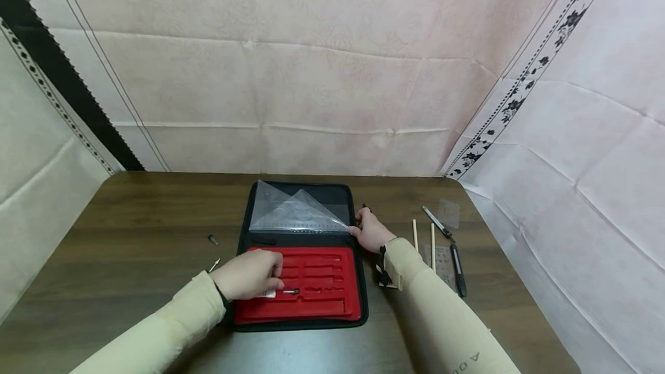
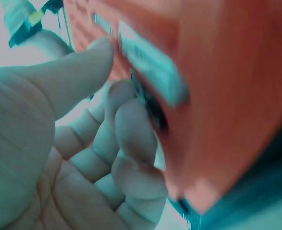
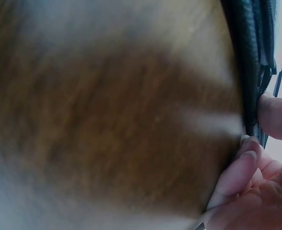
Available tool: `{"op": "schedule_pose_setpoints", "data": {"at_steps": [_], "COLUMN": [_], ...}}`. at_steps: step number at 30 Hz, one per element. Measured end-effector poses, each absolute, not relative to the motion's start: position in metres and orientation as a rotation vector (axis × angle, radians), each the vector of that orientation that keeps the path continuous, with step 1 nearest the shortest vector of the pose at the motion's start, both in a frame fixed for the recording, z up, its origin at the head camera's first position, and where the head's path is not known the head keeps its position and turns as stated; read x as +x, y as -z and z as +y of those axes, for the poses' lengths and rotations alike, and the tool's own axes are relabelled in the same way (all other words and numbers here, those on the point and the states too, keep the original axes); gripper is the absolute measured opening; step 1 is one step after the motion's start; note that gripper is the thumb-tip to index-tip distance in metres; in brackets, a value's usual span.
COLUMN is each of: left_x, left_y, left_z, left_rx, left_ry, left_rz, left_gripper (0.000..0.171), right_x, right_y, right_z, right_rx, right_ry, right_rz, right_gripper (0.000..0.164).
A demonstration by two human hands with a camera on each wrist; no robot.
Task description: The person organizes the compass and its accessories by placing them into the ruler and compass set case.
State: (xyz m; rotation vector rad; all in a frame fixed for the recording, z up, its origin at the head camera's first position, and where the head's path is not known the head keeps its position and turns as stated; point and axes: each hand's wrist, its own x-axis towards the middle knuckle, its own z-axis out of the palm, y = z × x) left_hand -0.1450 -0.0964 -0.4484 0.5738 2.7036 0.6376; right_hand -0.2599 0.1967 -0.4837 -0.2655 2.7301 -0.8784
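An unzipped black case lies spread on the table, with a red moulded tray in its near half. My left hand is over the tray's left side, fingers curled and the thumb apart from them. Its fingertips touch a small dark slender piece at the tray; I cannot tell whether they pinch it. Close by sits a whitish block, and a short metal piece lies in a slot. My right hand grips the case's right edge between thumb and fingers, beside clear set squares in the far half.
Right of the case lie two pale wooden sticks, a silver-and-black compass-like tool, a black pen-like tool and a clear plastic piece. A small dark cylinder lies left on the wooden table. Cloth hangs behind.
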Motion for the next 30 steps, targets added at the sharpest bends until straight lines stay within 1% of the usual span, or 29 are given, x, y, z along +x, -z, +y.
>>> {"op": "schedule_pose_setpoints", "data": {"at_steps": [6, 11, 15, 19, 21, 30], "left_x": [-0.163, -0.180, -0.185, -0.184, -0.184, -0.187], "left_y": [0.439, 0.447, 0.456, 0.463, 0.464, 0.463], "left_z": [-0.133, -0.178, -0.201, -0.211, -0.212, -0.213], "left_rx": [0.419, 0.256, 0.119, 0.037, 0.014, 0.070], "left_ry": [-0.635, -0.579, -0.542, -0.506, -0.493, -0.488], "left_rz": [2.851, 2.943, 2.943, 2.916, 2.904, 2.868], "left_gripper": [0.022, 0.021, 0.029, 0.041, 0.043, 0.033], "right_x": [-0.261, -0.261, -0.261, -0.261, -0.261, -0.261], "right_y": [0.486, 0.486, 0.485, 0.485, 0.485, 0.486], "right_z": [0.198, 0.197, 0.197, 0.197, 0.197, 0.197], "right_rx": [-0.265, -0.260, -0.261, -0.261, -0.252, -0.254], "right_ry": [0.881, 0.879, 0.884, 0.890, 0.892, 0.898], "right_rz": [2.740, 2.739, 2.732, 2.726, 2.720, 2.728], "right_gripper": [0.037, 0.037, 0.037, 0.037, 0.037, 0.037]}}
